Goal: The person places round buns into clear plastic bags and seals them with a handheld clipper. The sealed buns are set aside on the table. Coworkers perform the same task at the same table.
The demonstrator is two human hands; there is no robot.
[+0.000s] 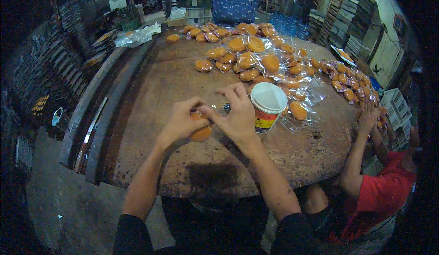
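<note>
My left hand is closed around a clear plastic bag of round orange-brown cakes low over the wooden table. The thumb of my right hand meets the left thumb at the bag. Its other fingers arch upward, blurred, and a small dark, shiny thing shows beneath them; whether they pinch anything is unclear. Close beside my right hand stands a white plastic tub with a red and yellow label. Behind it lies a heap of bagged cakes, with one bagged cake at the tub's right.
The round wooden table has dark raised strips along its left side. A long knife lies there, near crumpled plastic bags. At right, a person in red reaches toward more bagged cakes. Another person is across the table.
</note>
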